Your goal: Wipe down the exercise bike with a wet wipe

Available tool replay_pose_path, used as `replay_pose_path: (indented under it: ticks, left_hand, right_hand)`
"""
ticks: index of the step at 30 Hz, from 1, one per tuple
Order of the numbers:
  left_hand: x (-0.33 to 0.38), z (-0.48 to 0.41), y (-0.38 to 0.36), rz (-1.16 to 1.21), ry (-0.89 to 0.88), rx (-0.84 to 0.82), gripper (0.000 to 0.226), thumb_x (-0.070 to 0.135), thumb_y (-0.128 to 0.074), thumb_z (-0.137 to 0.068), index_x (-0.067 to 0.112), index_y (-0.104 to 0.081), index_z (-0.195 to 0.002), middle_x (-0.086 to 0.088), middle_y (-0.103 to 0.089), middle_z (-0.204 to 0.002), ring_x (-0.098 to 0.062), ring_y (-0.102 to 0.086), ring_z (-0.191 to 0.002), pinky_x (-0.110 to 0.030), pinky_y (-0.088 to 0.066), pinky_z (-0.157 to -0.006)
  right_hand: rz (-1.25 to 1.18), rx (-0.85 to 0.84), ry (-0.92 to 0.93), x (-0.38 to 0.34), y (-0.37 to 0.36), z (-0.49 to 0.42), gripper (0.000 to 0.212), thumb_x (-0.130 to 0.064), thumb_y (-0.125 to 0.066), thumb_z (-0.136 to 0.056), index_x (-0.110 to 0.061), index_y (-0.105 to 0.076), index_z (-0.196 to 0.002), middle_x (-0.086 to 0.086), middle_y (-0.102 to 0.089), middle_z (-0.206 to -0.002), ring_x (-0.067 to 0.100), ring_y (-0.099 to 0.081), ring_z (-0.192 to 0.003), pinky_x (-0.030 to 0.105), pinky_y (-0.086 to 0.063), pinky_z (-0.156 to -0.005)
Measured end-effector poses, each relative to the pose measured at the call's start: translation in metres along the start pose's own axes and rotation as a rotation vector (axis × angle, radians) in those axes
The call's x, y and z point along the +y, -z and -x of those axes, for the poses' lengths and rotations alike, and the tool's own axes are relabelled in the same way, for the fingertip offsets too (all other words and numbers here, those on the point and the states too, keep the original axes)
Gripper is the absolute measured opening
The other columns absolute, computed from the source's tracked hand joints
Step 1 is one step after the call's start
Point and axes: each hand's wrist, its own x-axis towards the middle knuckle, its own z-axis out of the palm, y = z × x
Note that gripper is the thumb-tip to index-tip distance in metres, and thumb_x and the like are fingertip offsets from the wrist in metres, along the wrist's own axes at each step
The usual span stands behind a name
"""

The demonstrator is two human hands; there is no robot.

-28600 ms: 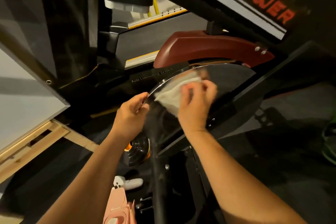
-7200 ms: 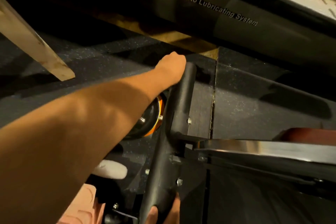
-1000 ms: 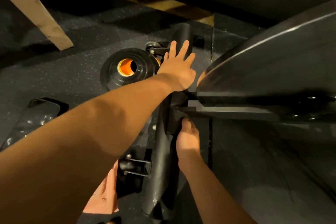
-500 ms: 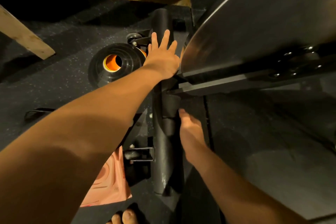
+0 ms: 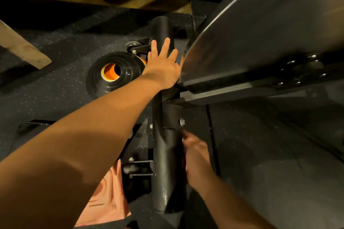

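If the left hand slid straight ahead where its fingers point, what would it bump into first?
Probably nothing soon. The left hand lies flat on the black round base bar, fingers pointing along it. The bar looks bare to its far end; the small black wheel sits off to the side.

Dark speckled rubber floor [image 5: 55, 98], wooden beam [image 5: 22, 48], dim warm light.

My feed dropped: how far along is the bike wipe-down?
Done: cannot tell; no surface shows as wiped. In hand: left hand rests flat on the base bar, right hand, blurred, at its side, wipe hidden. Left: likely the bar's near end.
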Motion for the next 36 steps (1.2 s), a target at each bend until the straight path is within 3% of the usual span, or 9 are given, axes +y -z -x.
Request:
replay_pose_path:
  ticks: [7,12,16,21,24,27,29,32,36]
  left_hand:
    - [0.0,0.007,0.005,0.051,-0.015,-0.037,0.075,0.055,-0.011,-0.083,0.029,-0.021,-0.154,-0.006,-0.001,-0.164,-0.043,0.01,-0.148,-0.063,-0.007,-0.117]
    - [-0.011,0.031,0.066,0.366,0.095,0.112,0.038,0.033,-0.046,-0.095,0.023,-0.061,-0.129,-0.006,-0.058,-0.136,-0.029,-0.052,-0.126,-0.039,-0.042,-0.103]
    - [-0.021,0.089,0.07,0.59,0.085,0.114,0.032,0.018,-0.053,-0.096,0.015,-0.063,-0.126,-0.006,-0.067,-0.12,-0.02,-0.061,-0.113,-0.022,-0.041,-0.096]
    - [-0.008,0.177,0.039,0.703,0.056,0.214,0.027,0.007,-0.059,-0.091,0.01,-0.069,-0.116,-0.001,-0.066,-0.102,0.0,-0.057,-0.079,-0.002,-0.039,-0.074]
    - [0.004,0.21,0.031,0.744,-0.001,0.207,0.024,0.006,-0.06,-0.087,0.011,-0.069,-0.108,0.001,-0.065,-0.099,-0.005,-0.06,-0.073,-0.011,-0.044,-0.069]
    - [0.003,0.219,0.033,0.77,0.027,0.21,0.025,0.004,-0.06,-0.086,0.011,-0.07,-0.108,0.0,-0.066,-0.098,-0.006,-0.06,-0.078,-0.009,-0.044,-0.072]
    - [-0.001,0.221,0.035,0.758,0.054,0.239,0.026,-0.001,-0.058,-0.085,0.007,-0.07,-0.106,-0.003,-0.069,-0.098,-0.004,-0.058,-0.085,-0.001,-0.038,-0.076]
    - [-0.007,0.229,0.039,0.75,0.137,0.312,0.029,-0.003,-0.056,-0.084,0.007,-0.069,-0.108,-0.006,-0.07,-0.102,-0.011,-0.062,-0.092,-0.002,-0.038,-0.082]
    - [-0.004,0.241,0.049,0.81,0.194,0.353,0.032,-0.003,-0.051,-0.087,0.008,-0.067,-0.113,-0.005,-0.069,-0.107,-0.012,-0.064,-0.1,-0.012,-0.047,-0.085]
  right_hand:
    - [0.279,0.043,-0.003,0.024,0.025,0.036,0.029,-0.01,-0.054,-0.094,-0.031,-0.072,-0.098,-0.01,-0.073,-0.092,0.006,-0.067,-0.09,0.03,-0.053,-0.085]
    - [-0.209,0.121,0.109,-0.053,-0.005,-0.013,0.028,0.003,-0.062,-0.087,-0.018,-0.067,-0.104,0.001,-0.069,-0.098,0.018,-0.066,-0.097,0.025,-0.052,-0.078]
    - [0.012,0.111,0.144,-0.011,0.002,-0.001,0.021,-0.012,-0.058,-0.092,-0.027,-0.071,-0.1,-0.004,-0.071,-0.096,0.012,-0.067,-0.095,0.033,-0.054,-0.085]
    - [0.247,0.284,0.597,0.07,0.021,0.047,0.038,0.008,-0.062,-0.084,-0.027,-0.077,-0.086,0.004,-0.071,-0.115,0.01,-0.069,-0.099,0.03,-0.054,-0.091]
    - [0.62,-0.023,1.181,0.072,0.018,0.048,0.028,0.0,-0.056,-0.087,-0.008,-0.074,-0.107,0.007,-0.064,-0.125,0.011,-0.062,-0.115,0.022,-0.048,-0.098]
    - [1.027,-0.265,1.361,0.023,-0.005,0.015,0.03,-0.002,-0.058,-0.083,-0.004,-0.071,-0.11,0.009,-0.066,-0.119,0.02,-0.06,-0.113,0.03,-0.048,-0.099]
    - [1.42,-0.207,1.41,-0.017,-0.033,0.0,0.027,-0.002,-0.063,-0.077,-0.005,-0.073,-0.102,0.009,-0.068,-0.105,0.029,-0.062,-0.104,0.039,-0.052,-0.088]
    - [2.023,-0.168,1.48,-0.073,-0.063,-0.007,0.027,-0.011,-0.053,-0.085,-0.011,-0.068,-0.107,0.006,-0.065,-0.108,0.03,-0.053,-0.114,0.04,-0.035,-0.101]
    - [2.289,0.14,1.358,-0.143,-0.093,-0.01,0.025,-0.008,-0.048,-0.09,-0.015,-0.065,-0.107,0.011,-0.064,-0.113,0.031,-0.054,-0.114,0.047,-0.023,-0.114]
